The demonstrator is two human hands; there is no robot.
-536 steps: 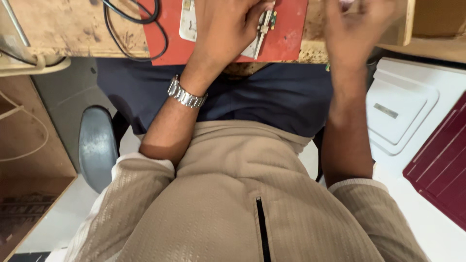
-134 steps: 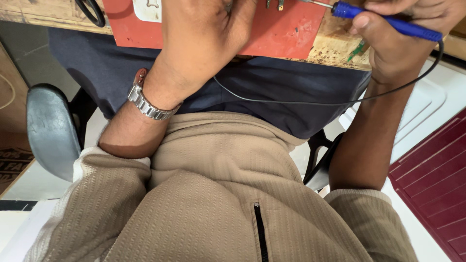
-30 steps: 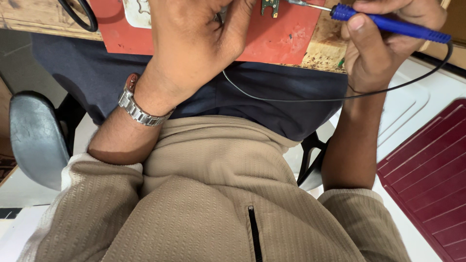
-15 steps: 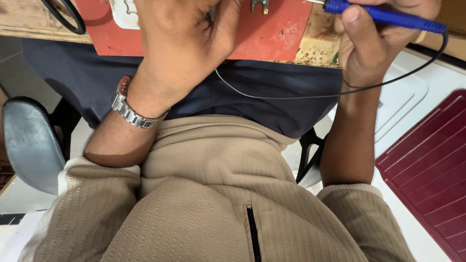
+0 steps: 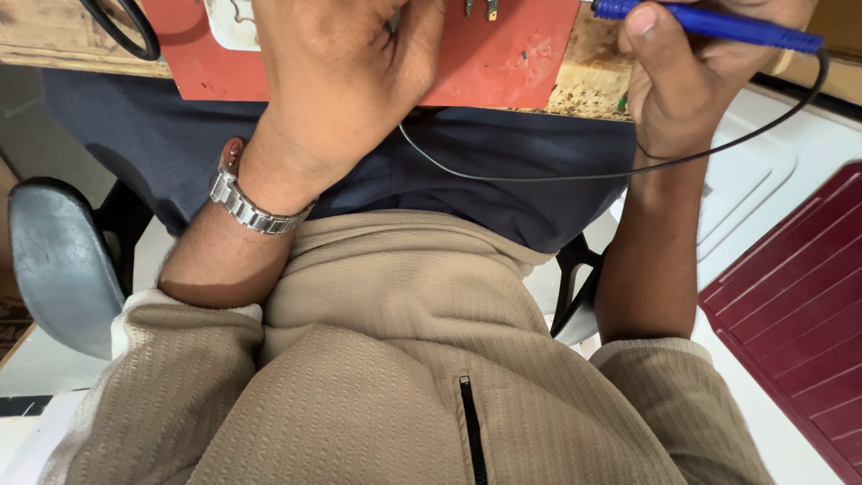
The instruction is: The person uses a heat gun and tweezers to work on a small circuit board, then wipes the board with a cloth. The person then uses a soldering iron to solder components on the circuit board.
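Observation:
My right hand grips a blue-handled soldering iron at the top right; its tip is cut off by the frame's top edge. A thin black cord runs from the iron's end across my lap toward the left hand. My left hand, with a metal wristwatch, rests curled on a red mat on the wooden bench edge. What its fingers hold is hidden. A small metal part sits on the mat just right of the left hand.
A black cable loop lies at the top left of the bench. A grey chair seat shows at the left, a white box and a dark red ribbed panel at the right. My beige jacket fills the lower view.
The view has tilted further down, so the bench, both hands and the iron have slid toward the top edge. The grips look unchanged.

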